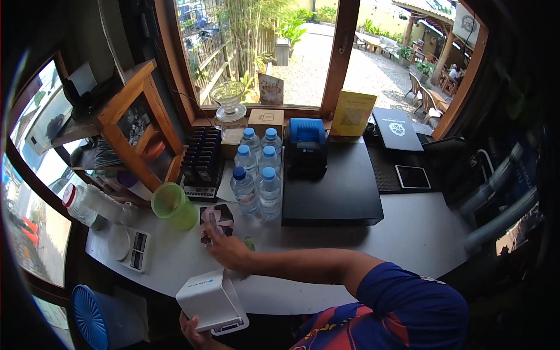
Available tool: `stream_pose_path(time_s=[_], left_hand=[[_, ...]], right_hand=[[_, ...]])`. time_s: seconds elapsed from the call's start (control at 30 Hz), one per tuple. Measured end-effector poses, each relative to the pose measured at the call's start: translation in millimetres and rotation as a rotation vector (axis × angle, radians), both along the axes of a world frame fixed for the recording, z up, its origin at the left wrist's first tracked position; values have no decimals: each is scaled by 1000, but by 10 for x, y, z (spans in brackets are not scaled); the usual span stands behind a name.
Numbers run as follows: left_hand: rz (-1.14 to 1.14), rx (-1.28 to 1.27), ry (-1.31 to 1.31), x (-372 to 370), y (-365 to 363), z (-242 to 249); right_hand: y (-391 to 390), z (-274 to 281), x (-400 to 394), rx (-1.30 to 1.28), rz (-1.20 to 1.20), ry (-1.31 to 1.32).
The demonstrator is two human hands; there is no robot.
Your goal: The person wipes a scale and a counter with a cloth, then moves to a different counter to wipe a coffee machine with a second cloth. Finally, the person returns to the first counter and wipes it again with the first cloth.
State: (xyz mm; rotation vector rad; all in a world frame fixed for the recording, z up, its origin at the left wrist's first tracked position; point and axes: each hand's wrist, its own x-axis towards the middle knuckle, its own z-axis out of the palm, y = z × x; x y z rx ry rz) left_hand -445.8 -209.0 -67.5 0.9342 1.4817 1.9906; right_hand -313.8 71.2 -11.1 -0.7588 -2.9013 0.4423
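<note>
One white counter [291, 294] curves across the view, clock directions being taken from the picture's middle. One wide, low black box [332, 205] sits on it, just toward four o'clock, carrying one blue-and-black device [307, 149]. One white box-shaped device [204, 294], lettered on one face, is at seven o'clock, tilted at the counter's near edge. One yellow-green tumbler [182, 213] stands between eight and nine o'clock. Six clear water bottles [270, 195] stand grouped toward nine o'clock, five with light blue caps and one with a darker cap. One white scale [138, 252] lies at eight o'clock.

Two hands show, both the wearer's. The right arm, in a dark blue sleeve [402, 291], comes in from between four and five o'clock, elbow bent, forearm nearly level and reaching toward nine. Its right hand [230, 252] is at seven o'clock, palm down, fingers pointing to eleven over one dark-and-pink item [224, 219]; whether they pinch it, I cannot tell. The left hand [192, 331], lowest at seven o'clock, grips the white device's lower edge, its visible digits pressed against the casing. One small green scrap [249, 243] lies just beside the right wrist.
</note>
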Motion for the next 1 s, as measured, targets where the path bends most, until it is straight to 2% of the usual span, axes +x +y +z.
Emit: stream_pose_path(time_s=[0.03, 0.1, 0.13, 0.17, 0.23, 0.33, 0.43, 0.5, 0.57, 0.6, 0.67, 0.73, 0.83, 0.87, 0.93, 1.0], left_hand=[[-47, -54, -332, 31, 28, 99], [89, -32, 202, -72, -113, -340], [162, -18, 469, -83, -126, -395], [129, -9, 262, -108, -177, -440], [69, 11, -163, 60, -156, -163], [84, -83, -384, 217, 6, 251], [55, -61, -298, 151, -12, 108], [91, -23, 289, -65, -113, -300], [114, -12, 654, -114, -162, -379], [115, -14, 730, -95, -128, -290], [89, -2, 509, -11, -20, -86], [36, 5, -94, 153, 61, 122], [-33, 16, -199, 295, 154, 324], [-5, -24, -88, 363, 179, 343], [28, -82, 65, 501, 259, 379], [27, -94, 76, 649, 379, 441]], right_hand=[[43, -36, -38, 39, -31, -11], [80, -60, -59, 63, -76, 4], [97, -1, -76, 76, -93, 11], [108, 55, -101, 96, -105, 19], [134, 333, -117, 134, -118, 21], [286, 501, -259, 325, -157, 76], [450, 626, -365, 483, -183, -23], [552, 739, -423, 542, -248, -128], [633, 749, -516, 548, -387, -195], [680, 723, -526, 531, -398, -192], [769, 715, -510, 501, -428, -182], [710, 821, -378, 246, -309, -95], [370, 1192, 211, -43, -127, 1], [277, 1324, 485, -156, -72, 43], [209, 1410, 1016, -350, -96, 39], [269, 1546, 1646, -523, -259, 79]])
